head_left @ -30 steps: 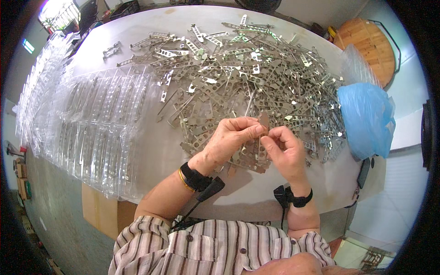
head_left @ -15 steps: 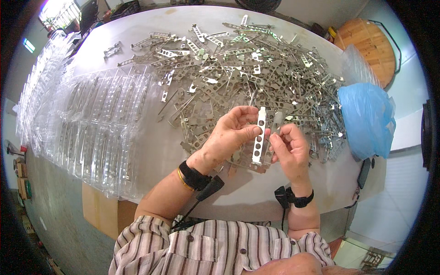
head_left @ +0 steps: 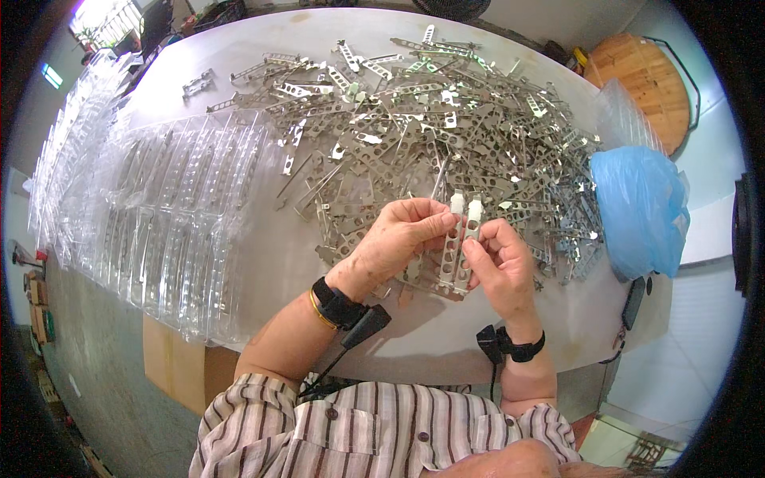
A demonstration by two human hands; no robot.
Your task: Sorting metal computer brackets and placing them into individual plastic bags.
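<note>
Two slim metal brackets with a row of holes stand side by side between my hands, above the near edge of a heap of similar pieces. My left hand (head_left: 410, 231) pinches the left metal bracket (head_left: 449, 259) between thumb and fingers near its upper part. In my right hand (head_left: 504, 259), thumb and curled fingers grip the right metal bracket (head_left: 465, 269) along its side. The brackets are upright, close together, their tabbed ends pointing away from me. Behind them spreads the heap of metal brackets (head_left: 414, 131), lying in a loose tangle on the white table (head_left: 319, 350).
Clear plastic trays (head_left: 175, 215) holding metal pieces lie at the left, with a stack of more clear trays (head_left: 76, 159) beyond. A blue plastic bag (head_left: 641, 211) sits at the right edge. Below the table's left side is a cardboard box (head_left: 179, 362).
The right bracket has come up beside the left one, so both now show flat and parallel. My left hand has shifted slightly down, and the left bracket no longer glares bright white.
</note>
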